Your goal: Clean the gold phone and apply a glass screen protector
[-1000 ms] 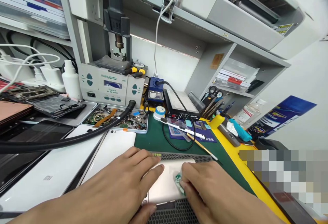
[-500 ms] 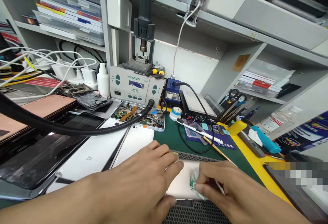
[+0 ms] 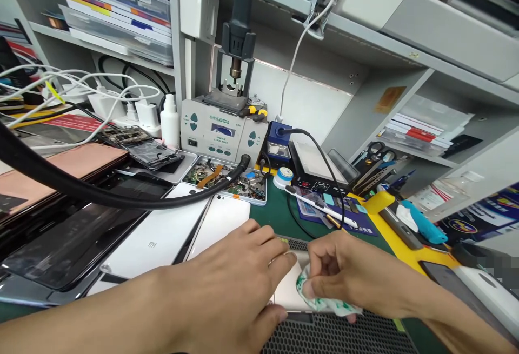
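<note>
My left hand lies flat on a pale phone back, fingers spread, pinning it on a perforated black mat. My right hand pinches a crumpled white wipe with green print against the phone's right side. Most of the phone is hidden under both hands.
A hot-air station and parts tray stand behind. White phone backs and a dark screen lie left under a thick black hose. Tweezers, brush and cable sit on the green mat; tools on the yellow mat at right.
The view has swung left and closer. My right hand has lifted and curled, drawing the wipe along the phone toward its right edge; my left hand keeps holding the phone down.
</note>
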A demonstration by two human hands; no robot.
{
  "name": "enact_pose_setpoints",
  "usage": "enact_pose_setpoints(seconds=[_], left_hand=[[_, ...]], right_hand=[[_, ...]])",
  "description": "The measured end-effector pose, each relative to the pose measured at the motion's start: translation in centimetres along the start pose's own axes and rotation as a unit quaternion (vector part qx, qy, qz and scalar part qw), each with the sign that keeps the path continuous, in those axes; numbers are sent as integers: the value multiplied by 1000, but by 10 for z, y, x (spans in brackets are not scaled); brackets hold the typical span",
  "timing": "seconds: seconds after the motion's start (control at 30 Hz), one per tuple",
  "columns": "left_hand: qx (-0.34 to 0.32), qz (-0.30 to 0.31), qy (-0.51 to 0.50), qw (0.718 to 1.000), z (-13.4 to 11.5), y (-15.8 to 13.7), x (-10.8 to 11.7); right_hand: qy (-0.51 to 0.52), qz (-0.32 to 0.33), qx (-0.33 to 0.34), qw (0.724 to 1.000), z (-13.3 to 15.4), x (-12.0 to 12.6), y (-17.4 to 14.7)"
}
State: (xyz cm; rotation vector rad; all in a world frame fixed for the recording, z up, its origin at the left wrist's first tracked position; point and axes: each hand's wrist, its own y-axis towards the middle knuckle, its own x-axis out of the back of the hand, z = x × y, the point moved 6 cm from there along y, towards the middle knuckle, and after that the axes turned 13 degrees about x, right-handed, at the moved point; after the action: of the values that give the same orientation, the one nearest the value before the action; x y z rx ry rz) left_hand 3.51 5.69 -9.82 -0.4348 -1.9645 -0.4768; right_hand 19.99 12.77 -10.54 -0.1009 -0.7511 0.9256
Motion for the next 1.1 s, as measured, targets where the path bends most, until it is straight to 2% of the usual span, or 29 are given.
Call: enact_pose_setpoints(seconds=[0.13, 0.3, 0.47, 0.63, 0.8, 0.87, 0.97, 1.1], left_hand=[[-6, -5, -2, 1000, 1, -1, 0], [-9, -5, 1, 1000, 1, -1, 0], [-5, -6, -8, 1000, 1, -1, 1], [-4, 4, -9, 1000, 0, 0, 0], [-4, 6, -21, 1000, 1, 0, 1], [-3, 6, -18, 1000, 0, 0, 1], [0, 10, -14, 1000, 0, 1, 0], [7, 1, -22, 1000, 3, 0, 1]], right_hand=[[18, 58, -50, 997, -5, -3, -3], [12, 15, -71, 997, 0, -2, 2], [17, 59, -75, 995, -3, -1, 2], [6, 21, -86, 996, -3, 0, 0], [4, 60, -98, 993, -12, 0, -6], [0, 46, -113, 992, -13, 1, -7], [-1, 16, -93, 996, -8, 0, -4], [6, 52, -65, 996, -12, 0, -7]])
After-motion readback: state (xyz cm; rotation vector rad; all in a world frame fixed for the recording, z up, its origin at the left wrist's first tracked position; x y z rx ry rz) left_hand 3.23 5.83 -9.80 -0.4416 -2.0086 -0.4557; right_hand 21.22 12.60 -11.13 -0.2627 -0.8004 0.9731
